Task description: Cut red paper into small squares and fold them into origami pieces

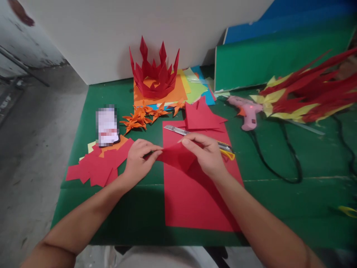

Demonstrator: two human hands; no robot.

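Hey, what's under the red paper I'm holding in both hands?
A larger red sheet on the green table. A knife lies on that sheet, partly hidden behind your right hand. Whatever sits directly beneath the held paper is covered.

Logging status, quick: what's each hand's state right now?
Left hand: closed, pinching the left corner of a piece of red paper.
Right hand: closed, pinching the same piece near its upper edge.

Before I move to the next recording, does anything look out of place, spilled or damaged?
Nothing looks spilled or damaged, but the phone at left looks odd: blocky pixels mask it. The red pieces beside it lie askew.
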